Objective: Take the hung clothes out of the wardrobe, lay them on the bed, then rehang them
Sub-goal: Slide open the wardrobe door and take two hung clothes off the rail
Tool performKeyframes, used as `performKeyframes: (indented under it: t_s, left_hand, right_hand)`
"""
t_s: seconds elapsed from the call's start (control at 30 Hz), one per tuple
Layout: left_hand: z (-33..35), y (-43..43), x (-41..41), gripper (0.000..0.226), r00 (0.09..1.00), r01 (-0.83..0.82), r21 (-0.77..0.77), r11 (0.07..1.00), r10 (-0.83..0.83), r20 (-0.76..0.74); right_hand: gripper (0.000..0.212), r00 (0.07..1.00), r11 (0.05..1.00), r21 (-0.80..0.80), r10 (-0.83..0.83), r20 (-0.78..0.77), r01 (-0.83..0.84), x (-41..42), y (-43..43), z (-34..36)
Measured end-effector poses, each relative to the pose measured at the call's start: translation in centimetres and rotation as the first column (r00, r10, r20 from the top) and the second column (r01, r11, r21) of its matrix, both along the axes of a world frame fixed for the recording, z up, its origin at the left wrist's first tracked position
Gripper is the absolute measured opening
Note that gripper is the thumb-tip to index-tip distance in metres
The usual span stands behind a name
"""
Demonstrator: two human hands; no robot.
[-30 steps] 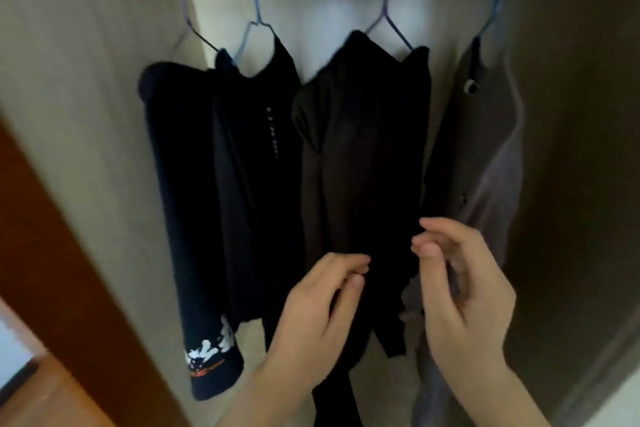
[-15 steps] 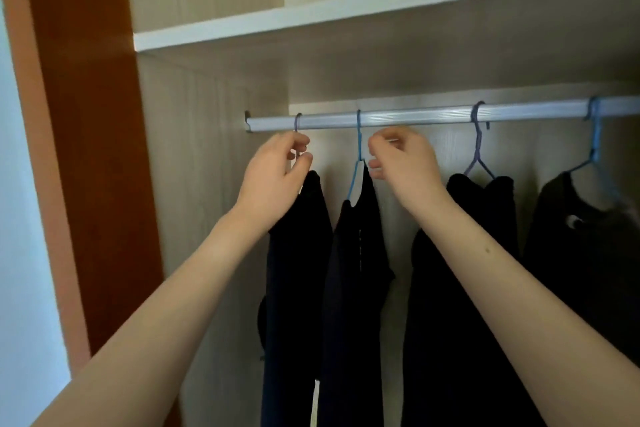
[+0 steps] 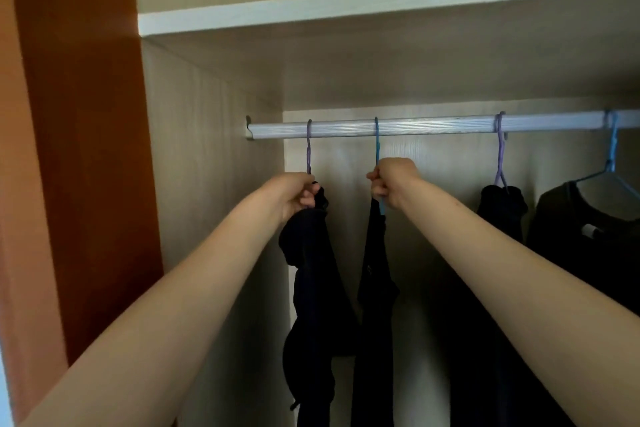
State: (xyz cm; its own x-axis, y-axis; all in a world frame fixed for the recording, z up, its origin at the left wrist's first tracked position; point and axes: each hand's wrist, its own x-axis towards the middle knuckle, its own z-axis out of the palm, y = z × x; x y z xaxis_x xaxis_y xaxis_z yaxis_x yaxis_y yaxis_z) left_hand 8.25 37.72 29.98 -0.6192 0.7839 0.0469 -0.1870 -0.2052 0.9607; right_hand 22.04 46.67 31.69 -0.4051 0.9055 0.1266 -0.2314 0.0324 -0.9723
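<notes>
Head view, wardrobe interior.

Item 1: left hand [image 3: 298, 192]. Its fingers [image 3: 306, 199] are curled round the neck of a purple hanger [image 3: 308, 149], just below the hook. A dark garment [image 3: 313, 270] is bunched directly under the fingers and hangs down from them.

Item 2: right hand [image 3: 391, 182]. Its fingers [image 3: 379, 189] are closed round the neck of a blue hanger [image 3: 376, 142]. A second dark garment [image 3: 375, 270] drops straight below them.

Item 3: rail [image 3: 433, 126], directly above both sets of fingers. Both hooks are seated over it.

Item 4: a third garment [image 3: 502, 204] and a fourth garment [image 3: 588, 236] are hung well to the right of the right fingers and are untouched.

Bed: not in view.

Step in hand, as judged: removal of the first two hangers. Each hook is best raised straight up until the rail is cleared, then drawn back toward the body. The necks should be held level so that no garment is slipped off a shoulder. Room for the lift appears to be left beneath the shelf [image 3: 346, 10] above the fingers.
</notes>
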Motion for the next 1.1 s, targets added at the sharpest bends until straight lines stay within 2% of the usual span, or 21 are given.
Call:
performKeyframes:
  t_s: [0.07, 0.13, 0.3, 0.43, 0.57, 0.67, 0.8, 1.0, 1.1]
  left_hand:
    - [0.2, 0.3, -0.1, 0.031, 0.999, -0.016, -0.044, 0.999, 0.015, -0.029]
    - [0.6, 0.5, -0.2, 0.034, 0.991, -0.072, -0.081, 0.994, 0.062, -0.116]
    - [2.0, -0.4, -0.2, 0.035, 0.996, -0.042, -0.05, 0.998, 0.038, -0.086]
    - [1.7, -1.3, 0.1, 0.034, 0.999, -0.044, 0.016, 0.999, 0.044, -0.031]
    - [3.1, -1.5, 0.7, 0.034, 0.994, -0.108, 0.064, 0.992, 0.11, -0.028]
    - [4.5, -2.0, 2.2, 0.034, 0.983, -0.127, 0.061, 0.99, 0.134, -0.129]
    - [3.6, -3.9, 4.6, 0.031, 0.93, -0.208, 0.05, 0.977, 0.214, -0.299]
    - [-0.7, -10.3, 9.8, 0.025, 0.911, -0.277, 0.085, 0.957, 0.29, -0.294]
    - [-3.4, -13.8, 13.5, 0.024, 0.901, -0.337, 0.056, 0.94, 0.339, -0.27]
  right_hand:
    - [0.024, 0.998, 0.998, 0.038, -0.06, 0.032, 0.059, -0.4, 0.4, 0.3]
    - [0.028, 0.998, 0.998, 0.01, -0.058, -0.024, 0.058, -0.3, 0.5, 1.1]
    - [0.019, 0.952, 0.979, -0.06, 0.173, -0.253, -0.194, 1.2, -0.6, 3.0]
    - [0.027, 0.911, 0.933, -0.085, 0.317, -0.263, -0.349, 3.5, -2.1, 1.5]
    - [0.031, 0.853, 0.895, -0.117, 0.362, -0.376, -0.431, 4.8, -1.4, -1.1]
    - [0.031, 0.822, 0.873, -0.138, 0.372, -0.431, -0.467, 5.2, -0.2, -1.0]
    - [0.028, 0.794, 0.837, -0.147, 0.423, -0.436, -0.527, 6.3, 0.1, -1.0]
    - [0.023, 0.736, 0.773, -0.108, 0.538, -0.411, -0.626, 9.8, -2.8, -3.8]
    - [0.023, 0.746, 0.777, -0.049, 0.582, -0.324, -0.628, 11.7, -5.0, -6.6]
